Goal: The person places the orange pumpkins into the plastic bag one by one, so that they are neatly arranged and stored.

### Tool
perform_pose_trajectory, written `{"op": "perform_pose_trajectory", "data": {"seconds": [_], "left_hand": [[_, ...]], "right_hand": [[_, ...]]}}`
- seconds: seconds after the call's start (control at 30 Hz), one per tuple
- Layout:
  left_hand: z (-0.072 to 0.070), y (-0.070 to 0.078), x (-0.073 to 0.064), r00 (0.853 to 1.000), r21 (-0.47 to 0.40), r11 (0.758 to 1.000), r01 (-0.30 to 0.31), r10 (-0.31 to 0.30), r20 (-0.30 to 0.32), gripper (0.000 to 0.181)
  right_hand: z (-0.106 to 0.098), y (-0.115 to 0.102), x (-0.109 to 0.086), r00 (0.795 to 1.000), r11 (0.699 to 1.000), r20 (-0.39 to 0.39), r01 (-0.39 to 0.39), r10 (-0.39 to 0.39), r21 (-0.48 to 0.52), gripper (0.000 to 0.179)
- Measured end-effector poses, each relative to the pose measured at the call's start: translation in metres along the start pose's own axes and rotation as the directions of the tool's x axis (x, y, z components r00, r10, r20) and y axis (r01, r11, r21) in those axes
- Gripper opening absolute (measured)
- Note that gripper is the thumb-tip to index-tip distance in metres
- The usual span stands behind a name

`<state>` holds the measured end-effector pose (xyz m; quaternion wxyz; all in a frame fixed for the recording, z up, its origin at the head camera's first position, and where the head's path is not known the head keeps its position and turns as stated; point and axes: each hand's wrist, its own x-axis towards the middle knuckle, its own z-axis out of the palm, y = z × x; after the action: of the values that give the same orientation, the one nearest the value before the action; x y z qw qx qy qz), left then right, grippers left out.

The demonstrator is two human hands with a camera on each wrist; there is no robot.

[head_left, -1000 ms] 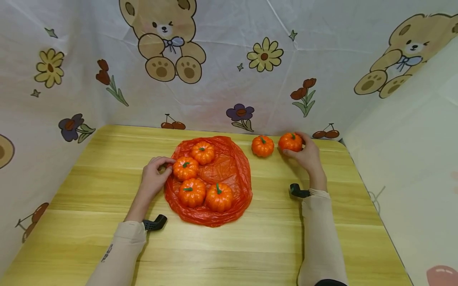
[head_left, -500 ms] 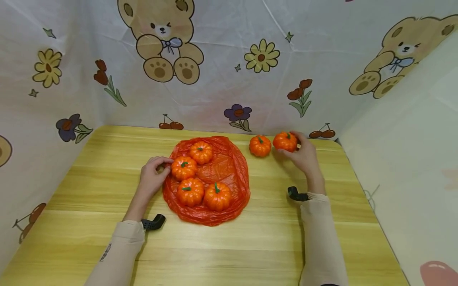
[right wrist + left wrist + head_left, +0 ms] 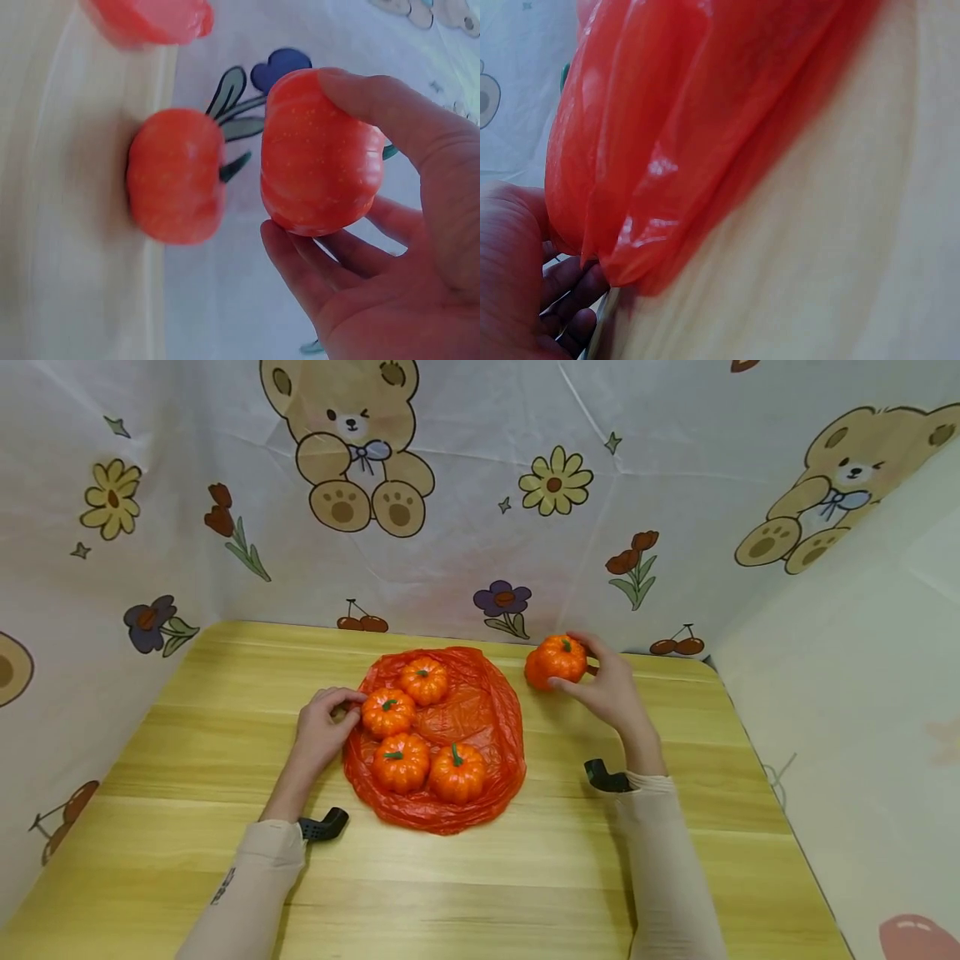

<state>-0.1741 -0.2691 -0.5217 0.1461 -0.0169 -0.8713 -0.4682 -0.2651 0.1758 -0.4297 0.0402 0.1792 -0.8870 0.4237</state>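
My right hand [image 3: 606, 687] grips a small orange pumpkin [image 3: 564, 658] with a green stem, thumb on one side and fingers on the other. In the right wrist view this pumpkin [image 3: 322, 154] is lifted above the table, and a second pumpkin [image 3: 178, 176] stands beyond it on the tabletop. From the head view the held one overlaps that second pumpkin. A crumpled red plastic bag [image 3: 468, 717] lies spread and open at the middle, with several pumpkins [image 3: 459, 772] inside. At its left rim my left hand [image 3: 324, 727] pinches the plastic; the left wrist view shows the bag's side [image 3: 652, 150] at the fingers.
The light wooden table [image 3: 450, 893] ends at a back wall covered by a white cloth [image 3: 457, 460] printed with bears and flowers. More cloth hangs at the left and right sides. Black camera mounts [image 3: 326, 825] sit on both wrists.
My right hand has lifted its pumpkin and carried it left, from beside the second pumpkin to over it. The left hand and the bag stay in place.
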Motion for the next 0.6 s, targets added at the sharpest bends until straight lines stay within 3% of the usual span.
{"op": "perform_pose_trajectory", "data": {"seconds": [0.37,0.6], "left_hand": [[-0.001,-0.001,-0.002,1.0,-0.018,1.0,0.023,-0.023,0.007,0.02],[0.0,-0.003,0.0,1.0,-0.014,1.0,0.02,-0.02,0.005,0.02]], "right_hand": [[0.04,-0.046,-0.004,0.979,0.992,0.174,0.095,-0.107,0.077,0.081],[0.057,-0.058,-0.008,0.963,0.987,0.219,0.141,-0.155,0.076,0.082]]}}
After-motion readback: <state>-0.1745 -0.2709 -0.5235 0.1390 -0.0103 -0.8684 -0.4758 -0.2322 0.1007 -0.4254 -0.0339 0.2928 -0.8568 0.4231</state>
